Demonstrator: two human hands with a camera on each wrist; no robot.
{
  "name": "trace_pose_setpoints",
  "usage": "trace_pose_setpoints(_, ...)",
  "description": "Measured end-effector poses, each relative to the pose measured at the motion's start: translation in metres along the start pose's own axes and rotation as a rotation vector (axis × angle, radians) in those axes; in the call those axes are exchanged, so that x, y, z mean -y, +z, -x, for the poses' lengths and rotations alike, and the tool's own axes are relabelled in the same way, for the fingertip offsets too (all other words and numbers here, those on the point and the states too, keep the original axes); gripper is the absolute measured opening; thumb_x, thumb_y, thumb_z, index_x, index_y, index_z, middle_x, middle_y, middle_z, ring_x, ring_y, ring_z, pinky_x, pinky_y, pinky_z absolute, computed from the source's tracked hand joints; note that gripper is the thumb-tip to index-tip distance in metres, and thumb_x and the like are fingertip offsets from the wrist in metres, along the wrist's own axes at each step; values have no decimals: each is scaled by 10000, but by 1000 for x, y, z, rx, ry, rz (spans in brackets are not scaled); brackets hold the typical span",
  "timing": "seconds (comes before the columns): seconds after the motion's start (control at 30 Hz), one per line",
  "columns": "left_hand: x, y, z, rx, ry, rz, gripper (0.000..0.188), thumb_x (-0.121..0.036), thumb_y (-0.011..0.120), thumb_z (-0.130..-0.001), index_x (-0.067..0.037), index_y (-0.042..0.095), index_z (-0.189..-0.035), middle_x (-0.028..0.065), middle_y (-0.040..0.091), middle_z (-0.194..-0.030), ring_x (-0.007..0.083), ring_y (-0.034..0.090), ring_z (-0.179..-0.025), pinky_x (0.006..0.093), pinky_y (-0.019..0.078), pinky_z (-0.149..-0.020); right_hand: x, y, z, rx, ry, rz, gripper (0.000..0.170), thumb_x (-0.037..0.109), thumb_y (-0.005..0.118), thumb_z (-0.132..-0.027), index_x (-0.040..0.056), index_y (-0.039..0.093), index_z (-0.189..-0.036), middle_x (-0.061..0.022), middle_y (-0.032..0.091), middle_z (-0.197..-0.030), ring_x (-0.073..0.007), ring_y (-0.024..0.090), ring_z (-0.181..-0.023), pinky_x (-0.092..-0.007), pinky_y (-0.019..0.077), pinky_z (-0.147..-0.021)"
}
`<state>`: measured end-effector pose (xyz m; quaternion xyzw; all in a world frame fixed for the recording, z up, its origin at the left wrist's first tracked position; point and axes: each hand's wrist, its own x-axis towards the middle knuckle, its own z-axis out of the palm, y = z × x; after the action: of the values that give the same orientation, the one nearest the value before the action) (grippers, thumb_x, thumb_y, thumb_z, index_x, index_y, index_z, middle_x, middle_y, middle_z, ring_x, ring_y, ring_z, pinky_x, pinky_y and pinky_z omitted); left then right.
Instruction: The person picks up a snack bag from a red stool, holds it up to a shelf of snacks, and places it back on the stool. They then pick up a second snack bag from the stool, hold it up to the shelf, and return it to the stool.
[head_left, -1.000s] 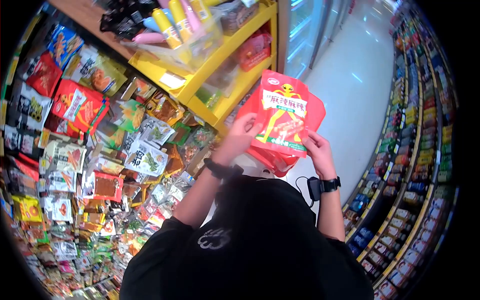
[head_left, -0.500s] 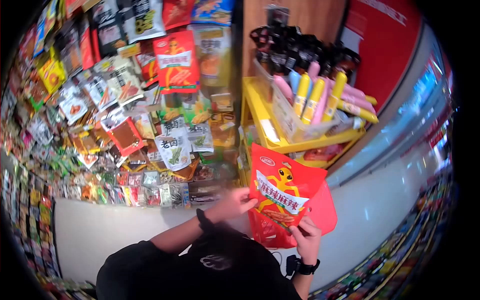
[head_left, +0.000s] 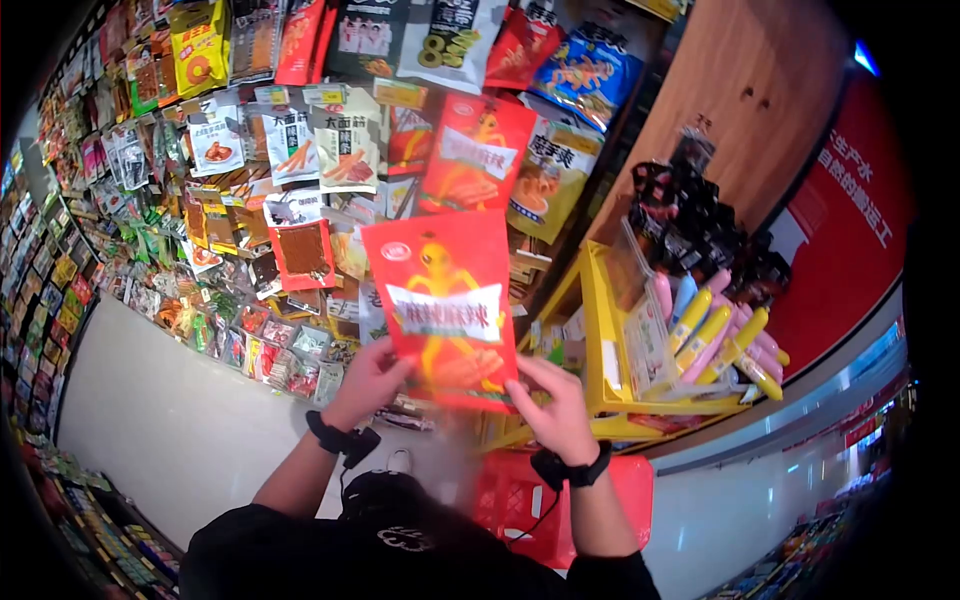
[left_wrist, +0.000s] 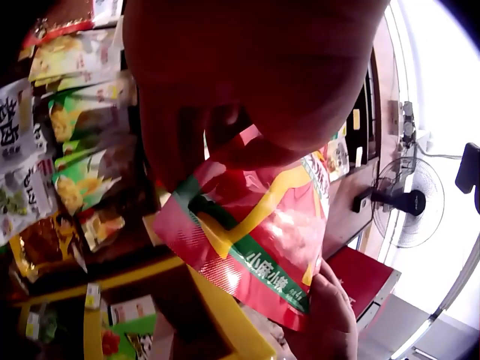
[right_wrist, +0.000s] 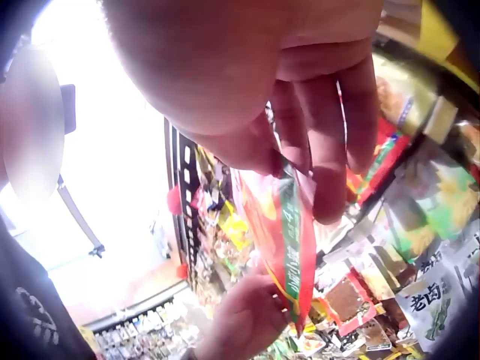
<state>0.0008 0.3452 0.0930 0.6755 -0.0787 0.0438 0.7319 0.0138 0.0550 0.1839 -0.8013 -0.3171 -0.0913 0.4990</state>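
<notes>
Both hands hold up a red snack packet (head_left: 440, 310) with a yellow figure and a white label band. My left hand (head_left: 368, 384) pinches its lower left corner, and my right hand (head_left: 556, 408) pinches the lower right one. In the left wrist view the packet (left_wrist: 255, 240) shows its green bottom strip below the left hand (left_wrist: 255, 75). Seen nearly edge-on in the right wrist view, the packet (right_wrist: 281, 240) is between the right hand's thumb and fingers (right_wrist: 326, 150). A similar red packet (head_left: 478, 155) hangs on the rack just behind.
Hanging snack packets (head_left: 345, 150) fill the rack ahead and to the left. A yellow shelf unit (head_left: 600, 340) at the right carries a clear bin of pink, yellow and blue tubes (head_left: 715, 335) and dark packages. A red basket (head_left: 615, 505) stands on the floor, below the right forearm.
The view has turned toward the hanging rack. The held packet has moved from over the red basket to in front of the rack, with both hands still on it.
</notes>
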Motion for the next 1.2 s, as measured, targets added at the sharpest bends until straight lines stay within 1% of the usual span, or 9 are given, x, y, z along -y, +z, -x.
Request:
trace_pose_setpoints(0.13, -21, -38, -23, -182, 92, 17, 249, -58, 605, -1012, 0, 652, -1250, 52, 730, -1053, 110, 691, -936, 281, 569, -829, -1, 6, -75, 177, 32, -47, 344, 38, 686, -944, -32, 576, -1263, -116, 650, -871, -128, 620, -731, -296, 505, -666)
trace_pose_setpoints(0.2, -29, -47, -33, -204, 87, -72, 266, -56, 598, -1017, 8, 646, -1271, 53, 732, -1070, 115, 686, -975, 284, 562, -867, -4, 8, -110, 323, 43, 123, 472, 127, 688, -931, 37, 559, -1376, -162, 715, -1000, -216, 708, -806, -343, 551, -709)
trace_pose_setpoints(0.23, -30, -48, -39, -253, 114, -33, 259, -49, 596, -1017, 17, 646, -1262, 56, 732, -1075, 112, 686, -962, 278, 555, -863, -3, 6, -129, 431, 197, 143, 496, 106, 674, -928, 37, 532, -1399, -167, 719, -1026, -220, 710, -847, -351, 555, -756)
trace_pose_setpoints(0.47, -36, -56, -79, -294, 187, -63, 245, -81, 595, -1032, 38, 645, -1241, 45, 731, -1081, 84, 668, -986, 260, 535, -856, -89, 27, -168, 346, 104, -232, 581, 81, 670, -969, 34, 435, -1498, -80, 710, -1091, -171, 695, -917, -329, 558, -752)
trace_pose_setpoints(0.5, -36, -58, -85, -283, 170, -80, 235, -90, 589, -1039, 40, 647, -1226, 46, 731, -1076, 80, 666, -981, 255, 532, -854, -90, 25, -170, 382, 135, -214, 362, 24, 610, -1011, 40, 463, -1342, -43, 629, -966, -131, 705, -751, -260, 548, -657)
trace_pose_setpoints(0.63, -36, -69, -115, -194, 142, -205, 225, -117, 565, -1058, 39, 646, -1198, 49, 727, -1060, 70, 660, -946, 246, 527, -837, -90, 18, -169, 420, 233, -364, 360, 3, 591, -1011, 45, 461, -1343, -44, 624, -932, -164, 728, -748, -286, 588, -674)
trace_pose_setpoints(0.77, -32, -52, -142, -194, 186, -70, 231, -130, 555, -1064, 39, 633, -1202, 52, 718, -1076, 67, 648, -929, 242, 520, -825, -93, 13, -171, 332, 226, -370, 382, -11, 564, -1015, 42, 448, -1375, -43, 602, -953, -159, 723, -739, -273, 582, -674)
trace_pose_setpoints(1.0, -33, -45, -191, -40, 217, 19, 266, -114, 540, -1066, 71, 609, -1245, 68, 708, -1157, 92, 630, -1069, 260, 498, -914, -104, -3, -180, 209, 318, -310, 430, -1, 569, -1017, 36, 447, -1428, -30, 608, -916, -150, 712, -732, -280, 595, -675)
trace_pose_setpoints(1.2, -28, -38, -219, 27, 291, 44, 275, -111, 538, -1070, 69, 609, -1265, 65, 708, -1167, 86, 621, -1066, 254, 492, -921, -117, -14, -186, 122, 215, -243, 537, 3, 579, -1021, 51, 397, -1524, -36, 628, -938, -164, 705, -752, -295, 599, -695)
